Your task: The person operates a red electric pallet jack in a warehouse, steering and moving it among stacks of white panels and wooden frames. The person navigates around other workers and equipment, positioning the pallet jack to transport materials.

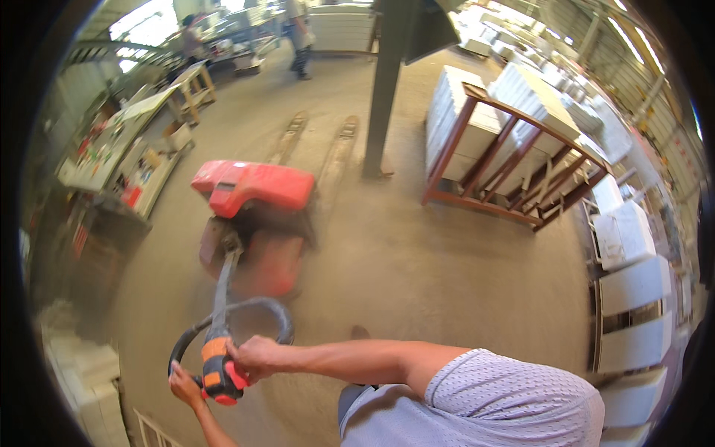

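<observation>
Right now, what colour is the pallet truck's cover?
The cover is red; it shows best in the head view.

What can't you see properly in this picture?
All from the head view:
Part of the handle: covered by the right hand.
Rest of the left forearm: cut off by the lower edge.
Near ends of the forks: hidden behind the red pallet truck body.
Standing person's head: cut off at the top.
Small things on the workbench: too small and blurred.

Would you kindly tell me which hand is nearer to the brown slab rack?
Right: the right hand, gripping the control handle, is left of the brown slab rack; the left hand is farther left.
</observation>
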